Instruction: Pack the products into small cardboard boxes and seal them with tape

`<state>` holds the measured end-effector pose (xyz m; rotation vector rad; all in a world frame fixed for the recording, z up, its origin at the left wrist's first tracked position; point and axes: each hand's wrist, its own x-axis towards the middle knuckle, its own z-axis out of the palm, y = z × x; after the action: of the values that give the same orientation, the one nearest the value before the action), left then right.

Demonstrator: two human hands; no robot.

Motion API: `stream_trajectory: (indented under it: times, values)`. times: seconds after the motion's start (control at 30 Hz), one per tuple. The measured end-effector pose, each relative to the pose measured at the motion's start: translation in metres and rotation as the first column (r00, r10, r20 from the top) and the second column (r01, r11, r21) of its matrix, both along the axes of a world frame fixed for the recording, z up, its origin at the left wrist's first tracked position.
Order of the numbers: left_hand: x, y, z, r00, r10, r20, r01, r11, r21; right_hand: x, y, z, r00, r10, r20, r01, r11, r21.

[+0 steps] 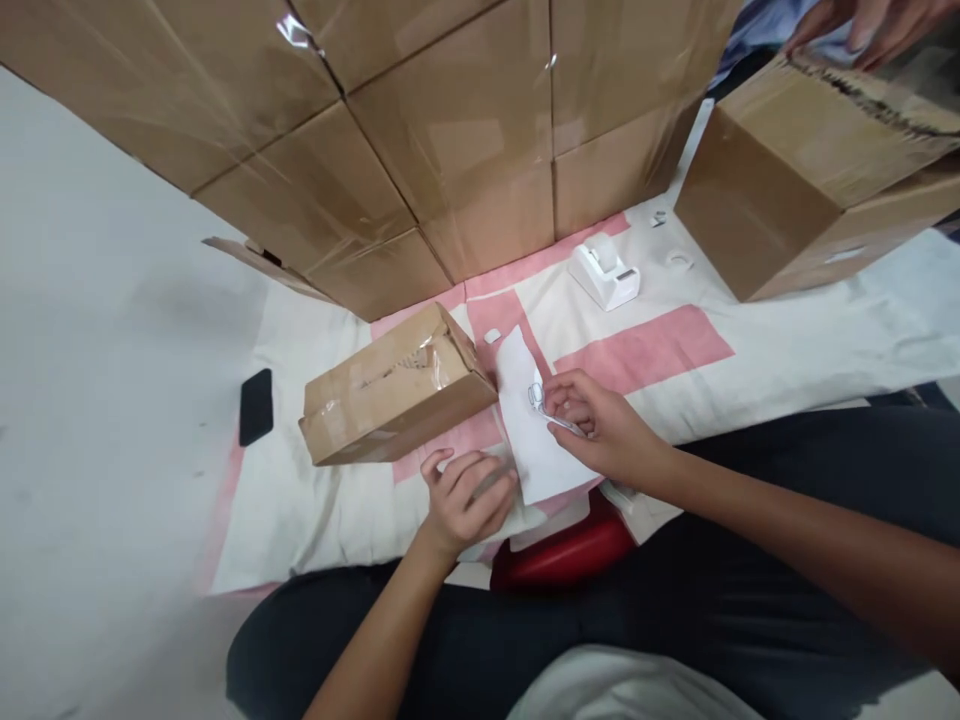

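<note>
The cardboard box [397,405] is matt under glossy tape [441,362], the sheet [529,445] smooth paper, the cover [319,510] cloth.

Soft, diffuse light; slight blur

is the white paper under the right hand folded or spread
Spread: the white paper lies open on the pink-and-white cloth, with no fold visible.

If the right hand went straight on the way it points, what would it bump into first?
Probably the small cardboard box across the white paper, though how high the right hand sits is unclear.
</note>
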<state>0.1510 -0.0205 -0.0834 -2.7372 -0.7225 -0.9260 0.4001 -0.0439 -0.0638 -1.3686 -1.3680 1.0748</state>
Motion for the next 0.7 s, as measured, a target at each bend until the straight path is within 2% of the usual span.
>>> stream_trajectory:
  times: [0.1,0.2,0.3,0.43,0.53,0.7]
  values:
    - [-0.004,0.000,0.000,0.999,0.044,0.000,-0.044,0.996,-0.074,-0.012,-0.002,0.004,0.999,0.033,-0.010,-0.033,0.999,0.040]
    - [-0.003,-0.002,0.002,0.997,0.047,0.054,-0.041,0.992,-0.118,-0.024,-0.007,0.009,0.991,0.128,-0.023,-0.127,0.991,0.027]
    - [-0.002,-0.002,0.006,0.986,0.032,0.163,-0.013,0.993,-0.119,-0.036,-0.016,0.012,0.967,0.250,-0.055,-0.250,0.968,-0.005]
    - [-0.002,-0.002,0.013,0.964,0.017,0.265,0.012,0.994,-0.108,-0.046,-0.024,0.006,0.909,0.369,-0.195,-0.384,0.922,-0.043]
    - [-0.001,-0.003,0.018,0.972,0.029,0.232,0.005,0.990,-0.142,-0.048,-0.024,-0.001,0.880,0.386,-0.276,-0.420,0.904,-0.077]
    - [0.005,-0.004,0.022,0.986,0.044,0.161,-0.014,0.984,-0.180,-0.048,-0.018,-0.002,0.885,0.359,-0.297,-0.399,0.913,-0.082]
